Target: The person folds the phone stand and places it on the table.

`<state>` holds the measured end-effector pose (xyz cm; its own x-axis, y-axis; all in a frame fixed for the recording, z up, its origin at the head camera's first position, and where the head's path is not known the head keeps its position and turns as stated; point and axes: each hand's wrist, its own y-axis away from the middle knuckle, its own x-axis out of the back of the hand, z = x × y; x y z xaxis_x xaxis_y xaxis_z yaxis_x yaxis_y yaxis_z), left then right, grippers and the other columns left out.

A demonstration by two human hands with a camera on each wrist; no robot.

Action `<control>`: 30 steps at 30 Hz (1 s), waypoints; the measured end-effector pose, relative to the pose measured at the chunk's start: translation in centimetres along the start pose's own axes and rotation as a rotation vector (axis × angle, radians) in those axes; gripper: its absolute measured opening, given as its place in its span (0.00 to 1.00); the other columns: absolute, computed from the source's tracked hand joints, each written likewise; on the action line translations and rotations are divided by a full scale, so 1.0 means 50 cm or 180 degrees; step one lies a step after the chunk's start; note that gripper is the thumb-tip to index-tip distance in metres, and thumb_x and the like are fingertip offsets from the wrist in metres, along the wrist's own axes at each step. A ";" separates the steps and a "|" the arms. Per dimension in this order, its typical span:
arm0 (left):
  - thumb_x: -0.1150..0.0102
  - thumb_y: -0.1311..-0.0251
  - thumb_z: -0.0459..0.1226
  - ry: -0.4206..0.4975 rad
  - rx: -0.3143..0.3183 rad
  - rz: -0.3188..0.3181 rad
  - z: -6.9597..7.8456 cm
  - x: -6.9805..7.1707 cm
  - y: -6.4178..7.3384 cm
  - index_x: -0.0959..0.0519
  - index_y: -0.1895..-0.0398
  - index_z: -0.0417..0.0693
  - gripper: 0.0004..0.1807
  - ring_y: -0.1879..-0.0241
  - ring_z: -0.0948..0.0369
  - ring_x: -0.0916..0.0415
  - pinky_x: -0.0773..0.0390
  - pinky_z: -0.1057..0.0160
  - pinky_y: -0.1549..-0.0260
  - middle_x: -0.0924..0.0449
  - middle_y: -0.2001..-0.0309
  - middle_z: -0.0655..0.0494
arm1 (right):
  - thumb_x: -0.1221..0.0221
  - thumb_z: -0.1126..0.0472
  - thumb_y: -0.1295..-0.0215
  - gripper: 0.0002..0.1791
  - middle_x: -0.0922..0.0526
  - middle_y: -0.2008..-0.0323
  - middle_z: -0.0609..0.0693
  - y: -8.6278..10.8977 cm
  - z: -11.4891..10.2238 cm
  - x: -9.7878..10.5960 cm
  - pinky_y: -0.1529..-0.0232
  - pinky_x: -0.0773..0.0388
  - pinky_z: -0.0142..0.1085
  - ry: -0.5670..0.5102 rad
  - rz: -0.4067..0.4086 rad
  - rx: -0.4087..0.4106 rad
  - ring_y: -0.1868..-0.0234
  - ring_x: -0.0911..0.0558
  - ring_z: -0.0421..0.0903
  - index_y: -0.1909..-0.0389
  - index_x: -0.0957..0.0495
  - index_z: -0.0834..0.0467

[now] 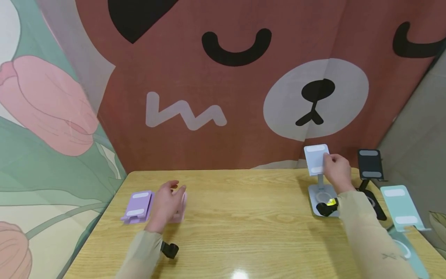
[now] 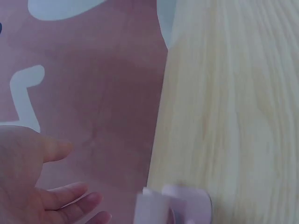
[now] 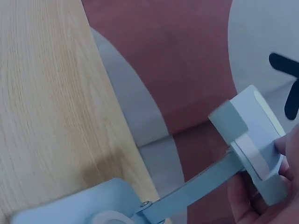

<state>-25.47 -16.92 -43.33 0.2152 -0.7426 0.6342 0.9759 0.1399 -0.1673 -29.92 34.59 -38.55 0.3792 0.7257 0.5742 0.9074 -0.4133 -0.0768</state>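
Note:
At the table's back right stands a light blue phone stand (image 1: pixel 315 158), its arm raised and its plate tilted up. My right hand (image 1: pixel 338 173) pinches the right edge of that plate. In the right wrist view, the thumb lies on one side of the stand's plate (image 3: pixel 259 116) and the fingers (image 3: pixel 240 196) on the other. On the left, my left hand (image 1: pixel 165 206) hovers over a pink phone stand (image 1: pixel 182 209) and partly hides it. Its fingers are loosely spread and hold nothing. The left wrist view catches the pink stand (image 2: pixel 194 203) below those fingers.
A folded purple phone stand (image 1: pixel 140 205) sits left of the left hand. Right of the right hand are a black phone stand (image 1: pixel 370 164) and a teal one (image 1: pixel 402 205), both raised. The wooden table (image 1: pixel 240 217) meets a printed cloth (image 1: pixel 240 147) at its back edge.

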 end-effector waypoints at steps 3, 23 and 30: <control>0.41 0.28 0.46 0.0008 -0.0066 0.0017 0.012 -0.010 -0.001 0.26 0.35 0.36 0.27 0.42 0.44 0.26 0.28 0.45 0.45 0.22 0.41 0.39 | 0.65 0.41 0.20 0.38 0.28 0.41 0.71 0.008 -0.019 -0.004 0.56 0.27 0.47 -0.0016 0.0033 0.0082 0.47 0.28 0.63 0.34 0.32 0.73; 0.37 0.31 0.48 0.0349 -0.0144 -0.0132 0.061 -0.076 0.032 0.25 0.36 0.39 0.28 0.45 0.42 0.24 0.25 0.45 0.48 0.20 0.46 0.44 | 0.61 0.39 0.20 0.35 0.27 0.45 0.65 0.049 -0.102 -0.061 0.57 0.29 0.43 -0.0339 -0.0067 0.0281 0.49 0.29 0.59 0.39 0.28 0.68; 0.37 0.32 0.48 0.0479 -0.0103 -0.0141 0.065 -0.101 0.039 0.25 0.37 0.39 0.28 0.46 0.44 0.23 0.25 0.46 0.47 0.20 0.47 0.43 | 0.60 0.40 0.20 0.35 0.26 0.43 0.65 0.073 -0.125 -0.074 0.56 0.28 0.43 -0.0420 -0.0104 0.0400 0.48 0.28 0.58 0.40 0.27 0.68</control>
<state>-24.56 -10.78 -44.39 0.1618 -0.8377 0.5216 0.9822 0.0855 -0.1675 -29.12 26.94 -35.87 0.3620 0.8069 0.4668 0.9320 -0.3222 -0.1658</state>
